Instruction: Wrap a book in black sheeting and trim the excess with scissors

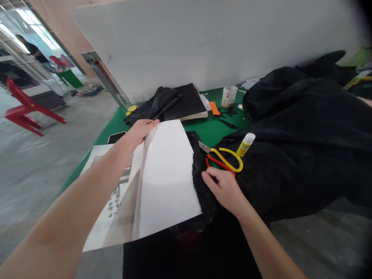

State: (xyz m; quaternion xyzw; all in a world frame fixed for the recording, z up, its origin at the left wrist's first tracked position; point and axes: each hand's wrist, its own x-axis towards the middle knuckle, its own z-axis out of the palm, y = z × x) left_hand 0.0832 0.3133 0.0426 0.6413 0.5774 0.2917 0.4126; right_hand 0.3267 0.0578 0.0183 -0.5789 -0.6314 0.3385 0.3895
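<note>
A white sheet (168,174) with a torn right edge lies over an opened printed page (116,201) with pictures and writing. At its upper left corner, my left hand (142,130) has its fingers closed on the sheet. Black fabric (200,182) runs under and along the torn edge. My right hand (222,186) is beside that fabric, its thumb and forefinger pinched on the black edge. Scissors (223,159) with yellow and red handles lie just above my right hand. A yellow glue stick (245,145) with a white cap stands right of them.
On the green table (206,131) are a black-covered book (186,100), an orange cutter (214,109), a clear jar (229,97) and a phone (116,137). Black cloth (305,135) is heaped at right. A red chair (27,106) and a person (33,50) are at left.
</note>
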